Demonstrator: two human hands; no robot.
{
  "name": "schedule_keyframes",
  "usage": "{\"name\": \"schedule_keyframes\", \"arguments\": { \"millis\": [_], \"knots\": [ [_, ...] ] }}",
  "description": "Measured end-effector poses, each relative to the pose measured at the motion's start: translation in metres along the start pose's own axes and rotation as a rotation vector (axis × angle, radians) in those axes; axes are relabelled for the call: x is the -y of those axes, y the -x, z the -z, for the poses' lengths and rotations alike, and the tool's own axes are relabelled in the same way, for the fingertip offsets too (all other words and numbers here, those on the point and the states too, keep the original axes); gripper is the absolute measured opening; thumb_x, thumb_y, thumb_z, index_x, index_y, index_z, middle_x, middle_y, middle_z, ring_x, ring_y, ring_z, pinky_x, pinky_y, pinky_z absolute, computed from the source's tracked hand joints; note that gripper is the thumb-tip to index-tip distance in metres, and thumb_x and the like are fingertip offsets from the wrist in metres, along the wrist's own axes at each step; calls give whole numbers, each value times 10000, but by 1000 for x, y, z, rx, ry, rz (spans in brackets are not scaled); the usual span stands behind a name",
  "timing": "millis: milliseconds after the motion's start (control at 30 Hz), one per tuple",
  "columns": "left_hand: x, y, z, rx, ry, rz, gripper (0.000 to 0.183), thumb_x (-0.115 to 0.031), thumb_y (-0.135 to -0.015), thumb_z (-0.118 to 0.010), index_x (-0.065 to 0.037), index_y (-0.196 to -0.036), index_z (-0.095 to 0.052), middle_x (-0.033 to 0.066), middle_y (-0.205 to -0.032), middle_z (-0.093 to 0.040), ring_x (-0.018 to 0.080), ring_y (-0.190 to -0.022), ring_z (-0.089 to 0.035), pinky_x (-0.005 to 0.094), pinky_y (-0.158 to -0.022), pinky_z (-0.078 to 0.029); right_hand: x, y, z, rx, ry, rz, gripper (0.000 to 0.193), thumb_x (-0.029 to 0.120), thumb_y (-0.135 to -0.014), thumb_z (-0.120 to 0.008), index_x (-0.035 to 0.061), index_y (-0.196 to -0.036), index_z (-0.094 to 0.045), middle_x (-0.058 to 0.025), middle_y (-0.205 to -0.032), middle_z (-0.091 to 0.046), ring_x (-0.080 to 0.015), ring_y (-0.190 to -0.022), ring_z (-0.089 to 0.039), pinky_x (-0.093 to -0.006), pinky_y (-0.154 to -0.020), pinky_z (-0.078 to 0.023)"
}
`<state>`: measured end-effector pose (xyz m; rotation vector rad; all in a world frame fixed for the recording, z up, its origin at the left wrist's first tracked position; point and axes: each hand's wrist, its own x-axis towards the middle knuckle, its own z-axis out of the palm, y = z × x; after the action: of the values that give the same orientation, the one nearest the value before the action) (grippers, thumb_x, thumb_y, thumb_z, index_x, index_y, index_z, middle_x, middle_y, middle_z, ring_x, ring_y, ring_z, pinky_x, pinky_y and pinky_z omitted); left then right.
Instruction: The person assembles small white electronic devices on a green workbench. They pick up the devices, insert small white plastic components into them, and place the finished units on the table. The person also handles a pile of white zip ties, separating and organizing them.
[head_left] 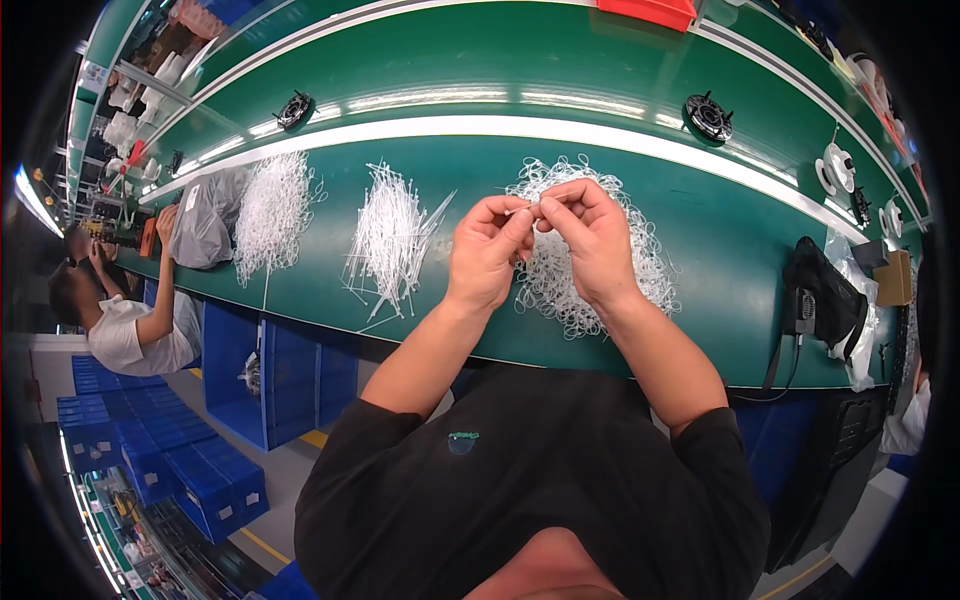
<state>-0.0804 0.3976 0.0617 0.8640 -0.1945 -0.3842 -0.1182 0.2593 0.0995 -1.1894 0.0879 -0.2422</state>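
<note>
My left hand [485, 252] and my right hand [596, 240] meet above the bench, thumbs and fingertips pinched together. Between them runs a thin pale cable tie [523, 209], mostly covered by the fingers. Below and behind both hands spreads a heap of white looped cable ties [556, 288], each closed into a small ring. To the left of my left hand lies a pile of straight white cable ties [391, 235], their ends pointing many ways. Neither hand touches that pile.
Another heap of looped ties [272, 215] lies farther left, beside a grey plastic bag [207, 222] near a seated person [140, 325]. A black bag [822, 292] sits at the right end of the green bench [730, 260]. Blue bins [235, 375] stand below left.
</note>
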Motion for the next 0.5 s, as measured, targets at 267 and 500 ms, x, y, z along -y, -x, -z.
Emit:
{"name": "schedule_keyframes", "arguments": {
  "millis": [267,500],
  "knots": [
    [-3,-4,-4,-102,13,-113,130,-79,-933,-686,-19,-1026,-617,72,-893,-685,89,-661,-603,215,-536,-492,-10,9,-2,37,101,-76,75,72,-931,-659,2,-935,-633,-38,-863,-677,-100,-804,-625,-269,-759,-503],
    [-8,-2,-1,-165,-245,-166,116,-39,-917,-687,8,-991,-611,83,-867,-682,76,-648,-608,200,-527,-506,-6,11,-2,-10,697,402,145,47,-853,-713,2,-985,-678,-92,-845,-705,-153,-757,-667,-302,-699,-533]
  ]
}}
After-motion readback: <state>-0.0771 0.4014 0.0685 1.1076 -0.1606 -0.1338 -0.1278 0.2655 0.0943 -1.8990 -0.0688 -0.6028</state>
